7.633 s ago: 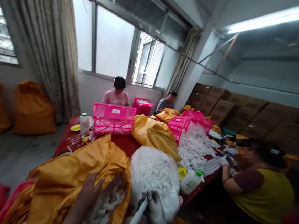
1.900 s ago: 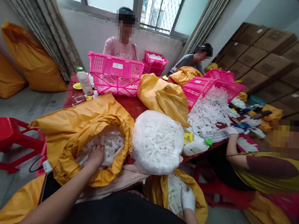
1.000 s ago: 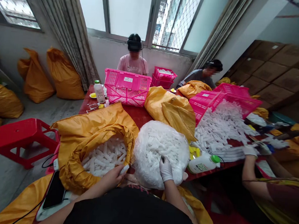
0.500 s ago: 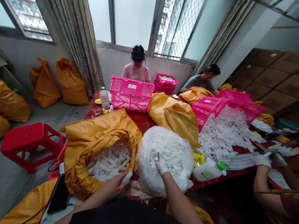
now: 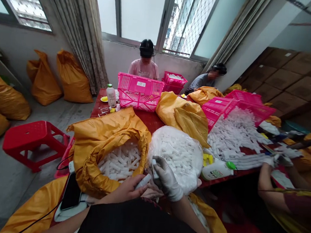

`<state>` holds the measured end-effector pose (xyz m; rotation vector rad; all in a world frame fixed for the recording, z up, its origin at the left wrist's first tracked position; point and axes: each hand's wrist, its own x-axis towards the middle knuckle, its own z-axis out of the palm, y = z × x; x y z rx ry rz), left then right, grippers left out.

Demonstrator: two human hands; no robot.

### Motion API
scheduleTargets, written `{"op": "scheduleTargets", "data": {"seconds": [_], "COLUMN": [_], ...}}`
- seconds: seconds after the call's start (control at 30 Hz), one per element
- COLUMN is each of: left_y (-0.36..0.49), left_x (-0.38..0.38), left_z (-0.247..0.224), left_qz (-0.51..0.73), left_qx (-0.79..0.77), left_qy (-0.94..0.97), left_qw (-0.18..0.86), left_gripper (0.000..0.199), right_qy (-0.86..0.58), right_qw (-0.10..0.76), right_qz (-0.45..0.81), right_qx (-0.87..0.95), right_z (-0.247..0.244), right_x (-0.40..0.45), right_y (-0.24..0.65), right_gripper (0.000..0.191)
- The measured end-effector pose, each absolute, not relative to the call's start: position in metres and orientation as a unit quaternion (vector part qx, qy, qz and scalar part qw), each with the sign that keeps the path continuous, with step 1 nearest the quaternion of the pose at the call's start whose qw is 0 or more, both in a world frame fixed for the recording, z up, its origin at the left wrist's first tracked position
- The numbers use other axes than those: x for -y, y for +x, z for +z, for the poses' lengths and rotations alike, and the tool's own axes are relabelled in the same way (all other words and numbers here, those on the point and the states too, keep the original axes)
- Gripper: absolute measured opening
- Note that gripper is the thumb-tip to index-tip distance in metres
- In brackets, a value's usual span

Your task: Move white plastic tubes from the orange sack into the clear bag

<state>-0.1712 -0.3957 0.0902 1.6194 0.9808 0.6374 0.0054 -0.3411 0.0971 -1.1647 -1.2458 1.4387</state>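
As the head camera looks down across the red counter (image 5: 151, 122), both of the person's hands work at its near edge. The left hand (image 5: 125, 192), bare, curls narrowly around a white tube (image 5: 143, 181), its end directed toward the right hand (image 5: 167, 179). That gloved hand pinches a smaller white piece (image 5: 154, 168) between finger and thumb; the two appear held close so that one can act on the other, though contact cannot be confirmed. Just beyond lie a clear plastic bag (image 5: 195, 166) packed with white tubes (image 5: 174, 148) and a yellow woven sack (image 5: 109, 125), its mouth rolled back, apparently to keep the contents reachable. Further right, a tipped pink crate (image 5: 217, 109) has loose tubes (image 5: 231, 137) spread before it, likely for easy picking. A co-worker's gloved hand (image 5: 269, 161) rests nearby.
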Motion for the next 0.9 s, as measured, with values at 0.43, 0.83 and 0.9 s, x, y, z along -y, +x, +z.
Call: {"op": "scheduleTargets", "data": {"seconds": [0.43, 0.83, 0.9], "left_y": [-0.161, -0.154, -0.165], "left_x": [0.418, 0.4, 0.386], "left_z": [0.06, 0.041, 0.031], "left_qz": [0.299, 0.155, 0.122], "left_qx": [-0.352, -0.372, -0.429], "left_qy": [0.543, 0.664, 0.703], "left_qw": [0.701, 0.63, 0.554], "left_gripper": [0.054, 0.041, 0.025], "right_qy": [-0.444, -0.521, -0.561], "right_qw": [0.511, 0.534, 0.557], "right_qz": [0.618, 0.57, 0.518], "right_qx": [0.4, 0.344, 0.326], "right_z": [0.066, 0.032, 0.027], "right_x": [0.408, 0.426, 0.426], "right_y": [-0.028, 0.003, 0.027], "right_gripper": [0.045, 0.036, 0.037]}}
